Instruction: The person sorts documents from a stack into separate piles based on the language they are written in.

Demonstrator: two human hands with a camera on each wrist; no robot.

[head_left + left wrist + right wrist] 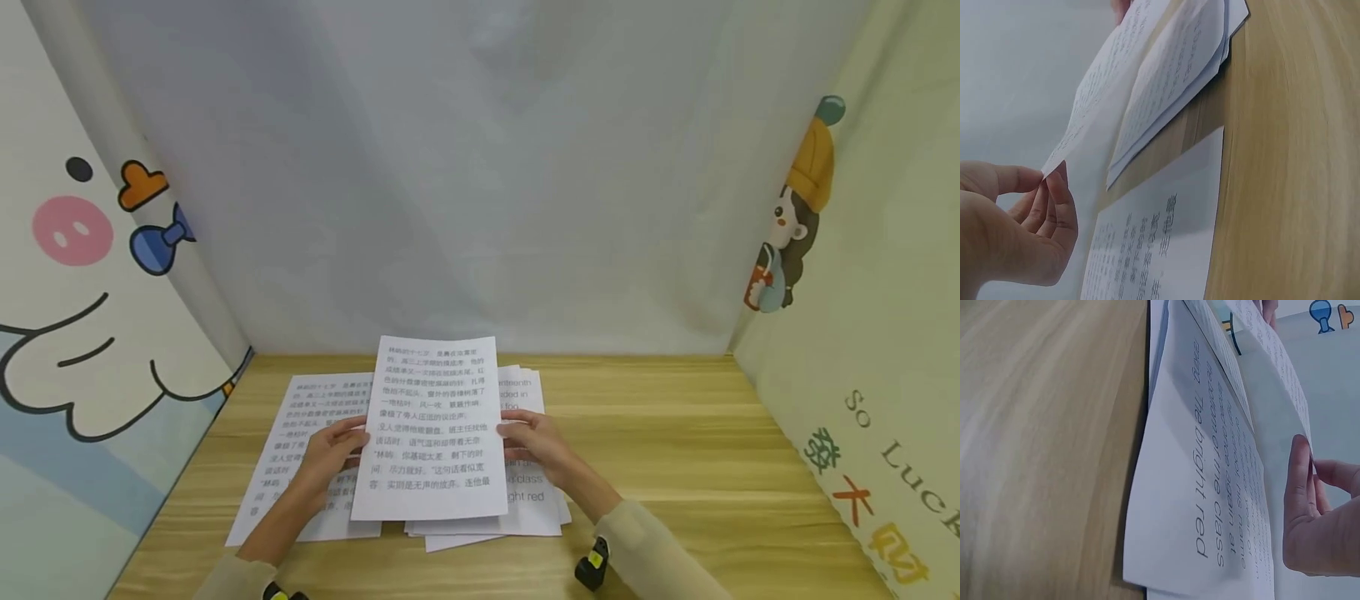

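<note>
A sheet of paper (431,429) printed with Chinese text is held up between both hands, above the table. My left hand (330,458) pinches its left edge between thumb and fingers, as the left wrist view shows. On the opposite edge, my right hand (542,446) pinches it the same way. Below and to the right lies a loose stack of sheets (525,512), its top page printed in English. Another Chinese-printed sheet (262,492) lies flat on the left, partly hidden by my left hand and forearm.
The wood-grain table (660,467) extends right of the stack. A pale backdrop (480,183) rises behind it. Cartoon-printed panels stand at the left (90,333) and right (862,292). Each wrist wears a small black device with a yellow mark.
</note>
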